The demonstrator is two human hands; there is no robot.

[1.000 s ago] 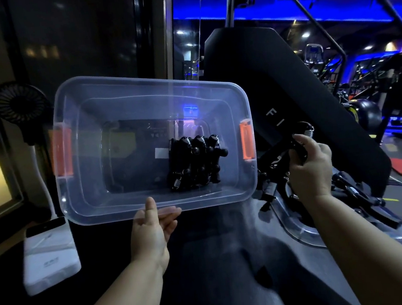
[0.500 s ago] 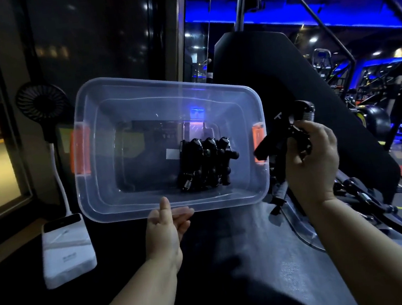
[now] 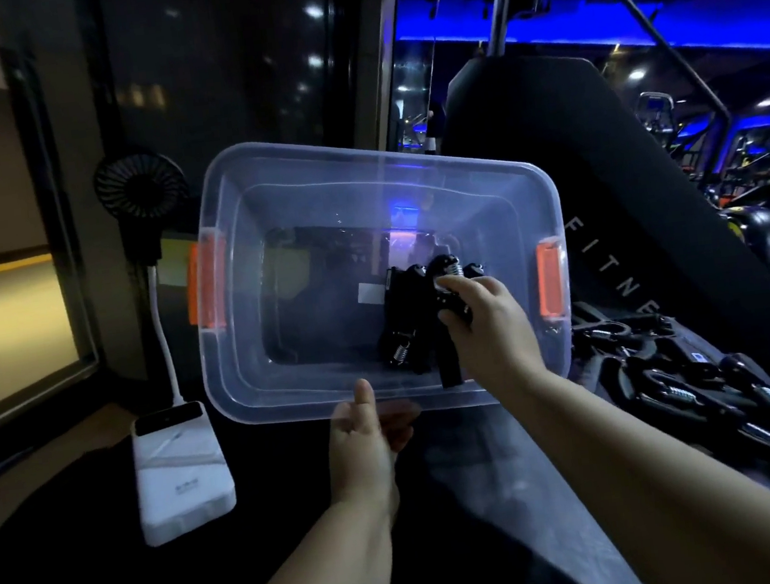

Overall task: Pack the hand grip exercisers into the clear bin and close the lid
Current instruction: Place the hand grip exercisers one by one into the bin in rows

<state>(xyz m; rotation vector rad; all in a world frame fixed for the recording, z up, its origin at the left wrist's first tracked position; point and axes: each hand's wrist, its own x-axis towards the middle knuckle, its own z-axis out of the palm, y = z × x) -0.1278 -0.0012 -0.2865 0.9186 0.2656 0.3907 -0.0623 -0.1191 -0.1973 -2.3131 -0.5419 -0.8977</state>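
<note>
The clear bin [image 3: 267,199] with orange latches is tilted up toward me, its opening facing the camera. My left hand [image 3: 366,438] grips its near rim, thumb on top. Inside the bin lie a few black hand grip exercisers [image 3: 404,332] with steel springs. My right hand [image 3: 487,323] reaches over the near rim into the bin and is closed on another black exerciser [image 3: 444,285], held against those lying there. More exercisers [image 3: 701,390] lie in a pile on the dark surface to the right.
A white power bank [image 3: 180,469] sits at the left with a small black fan [image 3: 140,185] on a white stalk behind it. A black padded gym machine [image 3: 599,171] rises behind the bin. A clear lid [image 3: 565,501] lies under the loose exercisers, to the right.
My right hand has carried an exerciser from the right of the bin over the rim and into it. The bin has stayed in my left hand; the view shifted left.
</note>
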